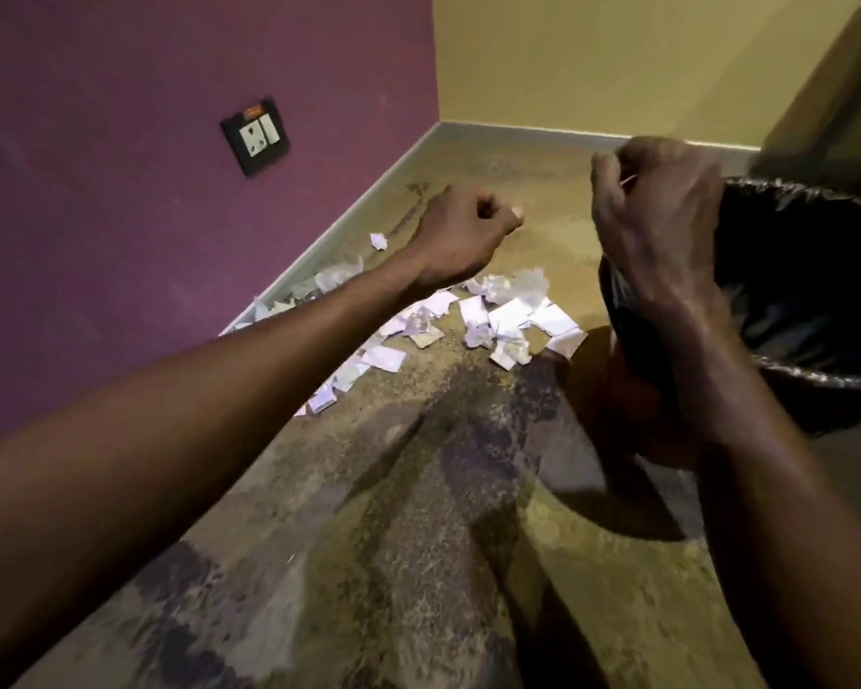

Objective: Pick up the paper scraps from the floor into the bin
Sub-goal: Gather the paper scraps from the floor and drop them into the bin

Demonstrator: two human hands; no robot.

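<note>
White paper scraps (510,313) lie scattered on the brown speckled floor, from the purple wall's skirting towards the bin. One lone crumpled scrap (378,240) sits further back by the skirting. The bin (617,390) is orange with a black liner (786,290) and stands at the right, its mouth facing me. My left hand (461,228) hovers above the scraps with fingers curled into a loose fist, and no paper shows in it. My right hand (659,216) is curled at the near-left rim of the bin and seems to grip the liner's edge.
The purple wall (120,241) with a black socket plate (255,136) runs along the left. A yellow wall (617,62) closes the corner behind. Bare floor (369,539) with dark patches stretches towards me.
</note>
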